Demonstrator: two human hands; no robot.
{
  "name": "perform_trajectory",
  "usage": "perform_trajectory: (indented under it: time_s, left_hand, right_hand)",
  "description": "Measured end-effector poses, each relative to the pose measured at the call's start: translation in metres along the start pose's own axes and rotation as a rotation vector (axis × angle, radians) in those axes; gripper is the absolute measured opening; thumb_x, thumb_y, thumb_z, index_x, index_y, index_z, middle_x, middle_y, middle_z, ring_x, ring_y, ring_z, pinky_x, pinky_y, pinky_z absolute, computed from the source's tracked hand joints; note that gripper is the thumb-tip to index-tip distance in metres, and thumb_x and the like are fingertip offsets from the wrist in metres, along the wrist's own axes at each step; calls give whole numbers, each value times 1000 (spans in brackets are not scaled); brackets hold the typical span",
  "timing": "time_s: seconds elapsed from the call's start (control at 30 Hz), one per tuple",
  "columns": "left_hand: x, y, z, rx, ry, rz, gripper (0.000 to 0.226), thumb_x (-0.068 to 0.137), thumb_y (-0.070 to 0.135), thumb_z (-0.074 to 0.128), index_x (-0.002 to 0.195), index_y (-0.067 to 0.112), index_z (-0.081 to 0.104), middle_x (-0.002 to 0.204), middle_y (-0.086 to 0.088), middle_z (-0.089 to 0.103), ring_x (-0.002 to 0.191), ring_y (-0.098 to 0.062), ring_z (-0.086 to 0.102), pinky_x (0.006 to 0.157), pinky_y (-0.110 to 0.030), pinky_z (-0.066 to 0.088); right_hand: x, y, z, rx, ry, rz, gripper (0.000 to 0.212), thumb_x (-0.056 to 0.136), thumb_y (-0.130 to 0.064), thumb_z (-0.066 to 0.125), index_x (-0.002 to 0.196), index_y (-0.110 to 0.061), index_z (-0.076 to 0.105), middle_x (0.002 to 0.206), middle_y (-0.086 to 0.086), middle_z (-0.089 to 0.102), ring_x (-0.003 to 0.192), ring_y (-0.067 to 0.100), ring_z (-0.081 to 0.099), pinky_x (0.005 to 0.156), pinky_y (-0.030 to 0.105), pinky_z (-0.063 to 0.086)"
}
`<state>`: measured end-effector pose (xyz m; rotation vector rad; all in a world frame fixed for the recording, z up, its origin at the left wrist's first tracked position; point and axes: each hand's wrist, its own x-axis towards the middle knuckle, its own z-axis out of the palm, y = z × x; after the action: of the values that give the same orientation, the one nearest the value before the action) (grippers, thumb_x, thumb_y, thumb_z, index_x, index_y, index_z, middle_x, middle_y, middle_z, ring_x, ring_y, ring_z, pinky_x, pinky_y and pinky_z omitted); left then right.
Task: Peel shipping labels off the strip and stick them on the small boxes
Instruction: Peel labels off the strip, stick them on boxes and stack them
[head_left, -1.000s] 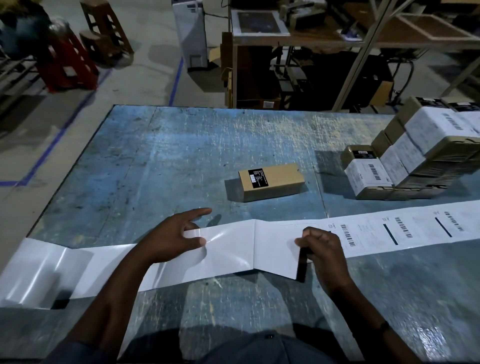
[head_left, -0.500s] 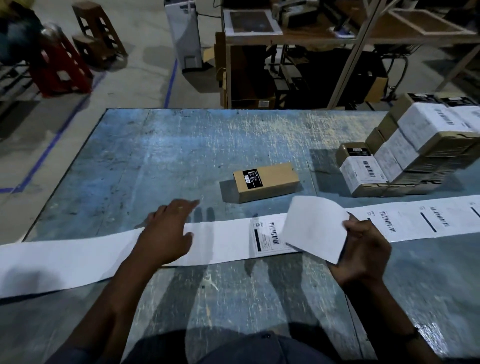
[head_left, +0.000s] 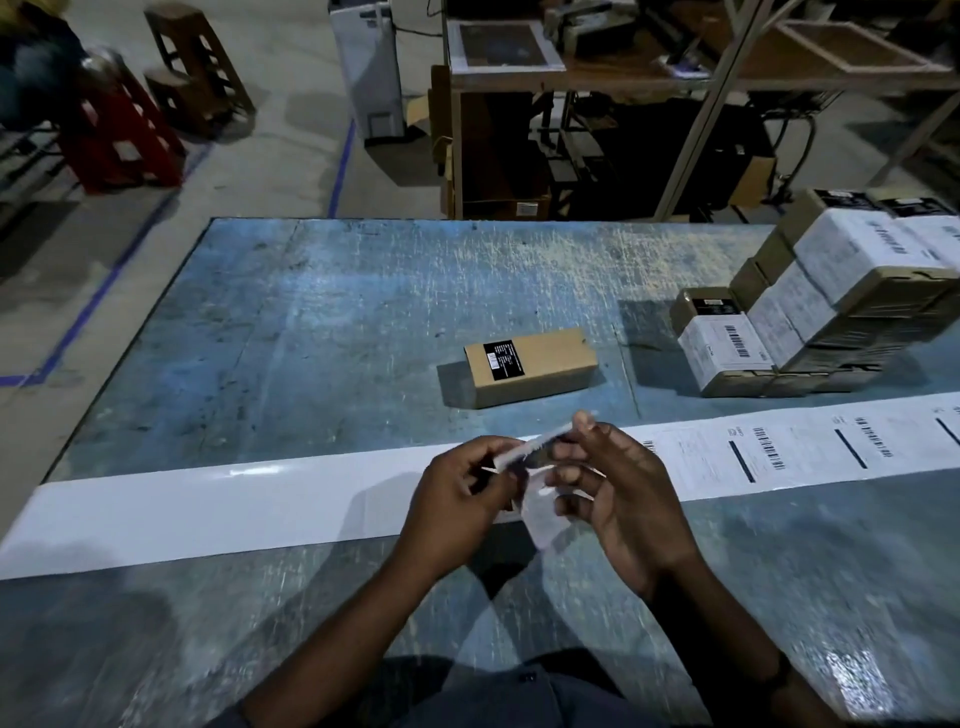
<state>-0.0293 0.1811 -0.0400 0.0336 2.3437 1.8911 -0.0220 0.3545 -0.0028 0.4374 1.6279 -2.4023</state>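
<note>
Label (head_left: 540, 525) pinched between both hands
Left hand (head_left: 457, 499) and right hand (head_left: 623, 493) hold it above the strip (head_left: 208, 504) on the desk (head_left: 311, 312); bare box (head_left: 535, 364) just beyond, labelled stack (head_left: 831, 301) far right.

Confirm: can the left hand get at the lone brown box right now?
Probably yes on path: only bare table lies between the left hand and the box, just past the strip. But it is pinching the label together with the right hand, so it isn't free to grip.
</note>
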Motion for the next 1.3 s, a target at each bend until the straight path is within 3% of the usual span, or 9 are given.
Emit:
perform_trajectory:
  time_s: [0.07,0.2,0.43,0.57,0.67,0.8,0.97,1.17,1.3]
  left_hand:
    - [4,0,-6,-96,46,-97,24,95,8,72,104,31,74,106,3,80,83,-15,75,68,-29,59]
    - [7,-4,-14,-170,5,-203,22,94,12,73,114,23,73,106,7,80,92,-22,76,67,-29,58]
    - [17,-5,-16,-121,-91,-172,32,95,16,74,125,28,69,110,12,79,95,-18,76,67,-31,53]
    - [27,-4,-16,-157,-111,-188,42,92,16,77,132,25,66,112,6,79,96,-20,76,71,-32,58]
    - [43,0,-21,-263,49,-237,41,86,11,82,125,18,71,107,-2,80,94,-24,78,74,-37,61]
    - [76,-2,-27,115,199,1,36,87,21,83,120,25,73,118,9,75,102,-9,71,86,-25,56]
    - [133,-15,-23,596,41,156,80,73,53,82,145,31,54,151,7,52,137,-20,46,115,-35,36]
    - [167,-31,-26,738,-81,159,88,69,55,89,145,31,54,144,7,58,132,-23,50,112,-36,35]
    - [167,-28,-40,745,-135,209,83,71,47,90,144,35,53,144,11,58,130,-20,50,108,-42,43]
  right_hand:
    - [1,2,-5,-30,46,-36,51,66,-55,89,95,-17,72,89,7,69,67,16,60,55,31,43]
    - [6,6,-20,-323,225,-161,17,85,-24,82,100,-19,75,95,4,76,71,7,64,60,31,44]
    - [15,1,-27,-449,204,-213,5,88,-10,76,84,-13,78,86,-2,79,68,0,66,56,12,44]
    - [25,0,-35,-408,234,-157,5,88,-11,77,83,-12,79,71,-2,73,58,6,54,55,22,40]
    - [41,-8,-48,-320,296,-141,4,87,-12,78,84,-11,80,69,2,68,63,15,51,55,29,37]
    - [75,-31,-64,-225,320,-103,9,88,-14,76,91,-7,80,76,7,70,67,18,52,60,31,37]
    - [127,-49,-62,-195,275,23,7,87,-13,75,85,-7,78,71,7,67,62,19,52,63,34,39]
    - [164,-43,-59,-240,264,116,24,85,-17,76,61,-18,69,62,0,60,59,17,50,55,30,39]
    - [167,-30,-57,-257,267,153,19,69,-28,82,73,-12,72,65,4,64,62,20,51,59,33,35]
